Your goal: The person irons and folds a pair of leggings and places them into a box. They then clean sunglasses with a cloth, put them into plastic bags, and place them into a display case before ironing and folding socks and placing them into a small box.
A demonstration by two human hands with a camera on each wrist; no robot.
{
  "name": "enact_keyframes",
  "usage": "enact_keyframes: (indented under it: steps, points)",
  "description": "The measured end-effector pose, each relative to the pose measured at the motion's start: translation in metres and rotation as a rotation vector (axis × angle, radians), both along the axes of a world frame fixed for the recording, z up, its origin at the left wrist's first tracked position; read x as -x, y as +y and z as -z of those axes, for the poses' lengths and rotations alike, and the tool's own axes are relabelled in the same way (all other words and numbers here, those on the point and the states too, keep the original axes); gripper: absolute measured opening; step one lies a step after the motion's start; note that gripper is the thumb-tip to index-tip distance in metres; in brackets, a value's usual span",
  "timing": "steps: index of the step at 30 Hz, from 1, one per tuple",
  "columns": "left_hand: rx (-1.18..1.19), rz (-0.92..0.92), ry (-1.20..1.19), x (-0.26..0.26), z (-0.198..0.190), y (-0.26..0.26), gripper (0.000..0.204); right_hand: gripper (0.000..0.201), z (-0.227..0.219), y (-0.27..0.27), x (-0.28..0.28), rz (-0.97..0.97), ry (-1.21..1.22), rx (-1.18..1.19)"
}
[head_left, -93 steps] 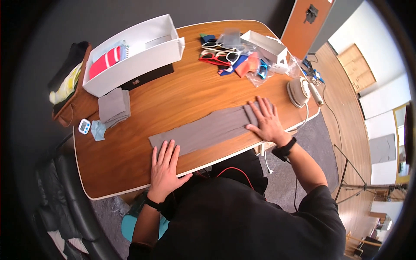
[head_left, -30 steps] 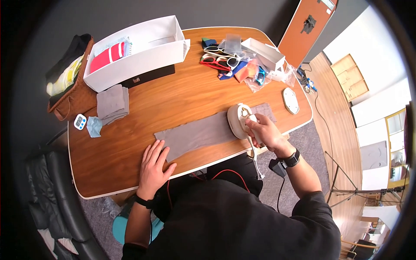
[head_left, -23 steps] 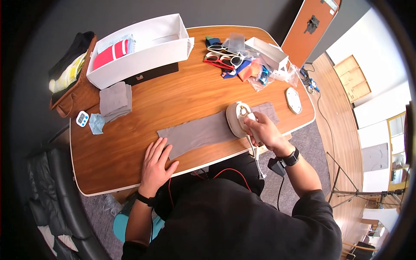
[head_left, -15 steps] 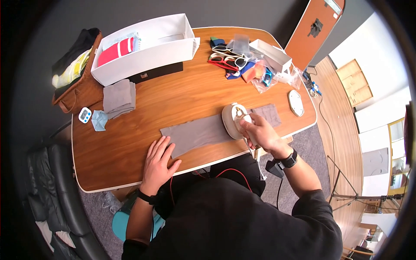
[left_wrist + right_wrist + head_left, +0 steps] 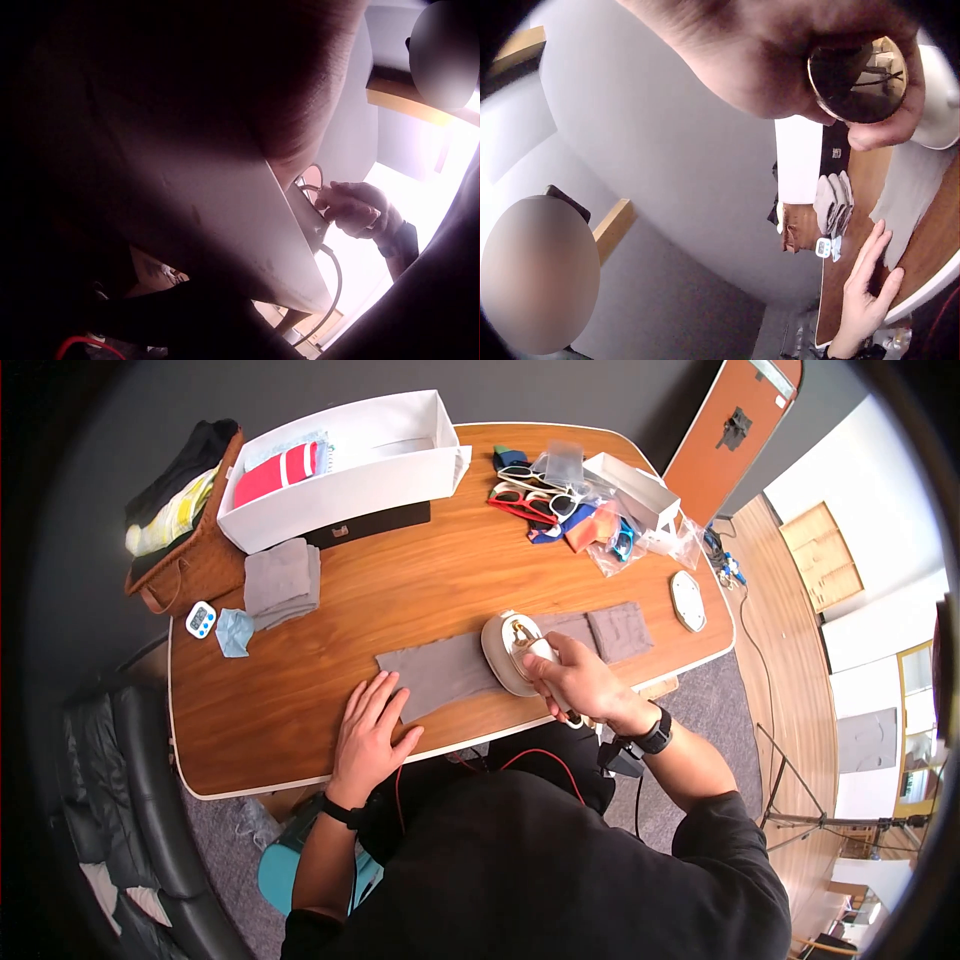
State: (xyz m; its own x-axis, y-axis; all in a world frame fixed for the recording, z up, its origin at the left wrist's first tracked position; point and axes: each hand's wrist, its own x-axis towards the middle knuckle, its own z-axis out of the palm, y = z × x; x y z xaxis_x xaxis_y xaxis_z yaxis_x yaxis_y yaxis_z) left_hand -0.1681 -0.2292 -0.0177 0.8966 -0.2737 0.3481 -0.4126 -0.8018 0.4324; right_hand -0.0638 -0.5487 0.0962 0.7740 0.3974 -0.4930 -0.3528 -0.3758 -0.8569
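A long strip of grey cloth lies flat along the near side of the table, with a folded-over part at its right end. On its middle stands a white iron, whose handle the right hand grips. The left hand rests at the table's near edge, fingers straight, fingertips by the cloth's left end. In the right wrist view the right hand curls round the round-ended handle, the iron's body partly hidden, and the left hand touches the cloth.
Folded grey cloths, a timer and a light-blue cloth lie left. Behind are a white box and brown basket. Sunglasses and plastic bags sit back right, an oval white base at the right.
The right hand took up the iron from the table's right side, leaving its base there, and has since moved it left along the cloth. The left hand stays near the cloth's left end.
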Motion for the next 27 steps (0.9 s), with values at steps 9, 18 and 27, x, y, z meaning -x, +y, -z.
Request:
enact_keyframes:
  steps: [9,18,27]
  points:
    - [0.032,-0.012,-0.014,0.0,0.002,0.0,0.055,0.031,-0.007,0.031,0.002,-0.075,0.004,0.02]
    - [0.072,-0.046,-0.079,0.004,0.011,0.001,0.049,0.036,-0.003,0.067,-0.002,-0.192,0.028,0.008]
    - [0.067,-0.055,-0.09,0.005,0.006,-0.004,0.047,0.046,-0.007,0.09,0.011,-0.298,-0.086,0.116]
